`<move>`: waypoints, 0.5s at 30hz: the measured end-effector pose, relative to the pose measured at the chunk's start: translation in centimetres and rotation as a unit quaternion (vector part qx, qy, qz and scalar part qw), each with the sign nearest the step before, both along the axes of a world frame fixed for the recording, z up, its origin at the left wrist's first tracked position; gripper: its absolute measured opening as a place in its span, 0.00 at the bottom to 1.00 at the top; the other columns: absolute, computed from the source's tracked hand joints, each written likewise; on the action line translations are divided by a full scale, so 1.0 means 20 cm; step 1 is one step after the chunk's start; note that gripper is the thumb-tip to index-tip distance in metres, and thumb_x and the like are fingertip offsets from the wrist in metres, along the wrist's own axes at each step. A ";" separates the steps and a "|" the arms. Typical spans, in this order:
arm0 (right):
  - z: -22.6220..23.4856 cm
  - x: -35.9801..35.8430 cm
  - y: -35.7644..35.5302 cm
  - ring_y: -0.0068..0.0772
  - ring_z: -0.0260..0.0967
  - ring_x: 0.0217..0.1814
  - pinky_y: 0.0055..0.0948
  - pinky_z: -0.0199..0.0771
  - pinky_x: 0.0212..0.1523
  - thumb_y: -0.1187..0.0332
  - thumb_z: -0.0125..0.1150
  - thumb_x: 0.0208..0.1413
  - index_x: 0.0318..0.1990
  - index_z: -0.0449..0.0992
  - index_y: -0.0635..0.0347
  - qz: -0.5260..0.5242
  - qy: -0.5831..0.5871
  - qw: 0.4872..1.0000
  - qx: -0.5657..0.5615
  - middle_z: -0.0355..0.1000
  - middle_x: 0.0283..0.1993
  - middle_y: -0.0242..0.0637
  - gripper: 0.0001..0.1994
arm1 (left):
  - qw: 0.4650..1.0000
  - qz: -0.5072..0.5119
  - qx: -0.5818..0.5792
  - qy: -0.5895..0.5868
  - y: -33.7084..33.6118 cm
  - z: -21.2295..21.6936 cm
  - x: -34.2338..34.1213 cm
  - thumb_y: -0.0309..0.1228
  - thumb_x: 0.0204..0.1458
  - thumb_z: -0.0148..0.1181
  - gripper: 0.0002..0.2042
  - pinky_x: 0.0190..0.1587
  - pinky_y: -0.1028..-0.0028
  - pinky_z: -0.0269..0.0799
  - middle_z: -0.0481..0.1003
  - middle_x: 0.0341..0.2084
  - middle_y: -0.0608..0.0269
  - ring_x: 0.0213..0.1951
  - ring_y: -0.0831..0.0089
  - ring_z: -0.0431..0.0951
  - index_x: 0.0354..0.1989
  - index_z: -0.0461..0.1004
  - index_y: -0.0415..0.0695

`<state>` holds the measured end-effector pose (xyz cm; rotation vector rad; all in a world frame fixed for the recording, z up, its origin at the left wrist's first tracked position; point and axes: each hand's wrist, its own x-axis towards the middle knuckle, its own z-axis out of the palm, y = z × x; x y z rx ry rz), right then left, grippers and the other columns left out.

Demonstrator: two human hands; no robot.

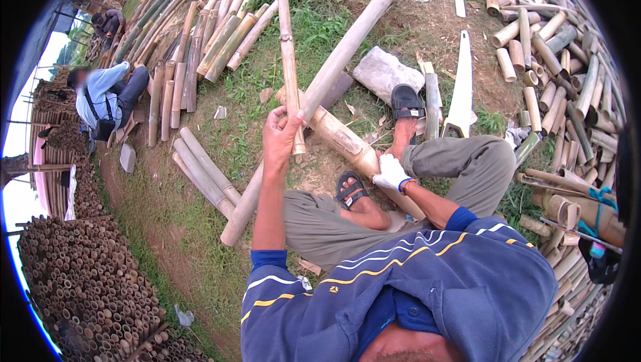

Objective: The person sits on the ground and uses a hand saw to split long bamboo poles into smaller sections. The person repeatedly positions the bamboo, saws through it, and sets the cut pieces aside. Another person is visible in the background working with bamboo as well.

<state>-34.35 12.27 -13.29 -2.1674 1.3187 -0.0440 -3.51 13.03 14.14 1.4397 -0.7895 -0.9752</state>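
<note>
In my raised left hand (pixel 280 136) is a narrow bamboo pole (pixel 288 61), held near its lower end with the thumb across it. A long grey bamboo pole (pixel 340 58) slants behind that hand, from the far right down to the near left. Beneath it a thick bamboo pole (pixel 344 140) runs down between my feet. My right hand (pixel 390 172) wears a white glove and lies closed against the thick pole's side; whatever its fingers hold is hidden. A handsaw (pixel 461 91) with a pale blade and yellow handle stands beyond my right knee.
A stone block (pixel 387 76) sits by my right foot. Cut bamboo lengths (pixel 207 185) lie to the left, with more bamboo pieces (pixel 220 35) farther off. A large bamboo pile (pixel 574 81) fills the right side; stacked bamboo (pixel 87 288) stands lower left. Another person (pixel 110 98) sits far left.
</note>
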 end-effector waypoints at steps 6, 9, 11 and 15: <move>0.25 0.14 -0.01 0.56 0.77 0.61 0.50 0.76 0.60 0.52 0.64 0.69 0.70 0.71 0.68 -0.038 -0.206 0.978 0.010 0.76 0.60 0.59 0.32 | 0.998 0.057 0.001 -0.029 0.20 -0.27 -0.25 0.35 0.59 0.79 0.28 0.42 0.74 0.79 0.84 0.37 0.58 0.38 0.78 0.82 0.58 0.67 0.37; 0.31 0.18 -0.06 0.35 0.77 0.59 0.35 0.78 0.59 0.46 0.54 0.79 0.79 0.62 0.57 -0.182 -0.375 0.811 0.410 0.70 0.68 0.45 0.32 | 0.998 0.029 0.030 -0.037 0.20 -0.34 -0.34 0.35 0.57 0.80 0.29 0.42 0.70 0.80 0.84 0.40 0.54 0.40 0.74 0.83 0.58 0.66 0.36; 0.26 0.12 -0.08 0.38 0.76 0.60 0.39 0.78 0.59 0.40 0.56 0.75 0.78 0.62 0.53 -0.185 -0.447 0.732 0.480 0.68 0.66 0.42 0.36 | 0.998 0.009 0.046 -0.043 0.18 -0.38 -0.38 0.38 0.56 0.80 0.29 0.44 0.66 0.80 0.85 0.40 0.52 0.40 0.71 0.83 0.57 0.69 0.36; 0.27 0.03 -0.13 0.44 0.72 0.62 0.49 0.73 0.66 0.37 0.55 0.75 0.77 0.63 0.54 -0.204 -0.504 0.651 0.530 0.68 0.65 0.40 0.37 | 0.987 -0.068 0.060 -0.134 0.15 -0.40 -0.43 0.45 0.52 0.80 0.33 0.48 0.58 0.81 0.85 0.43 0.42 0.43 0.58 0.87 0.57 0.70 0.36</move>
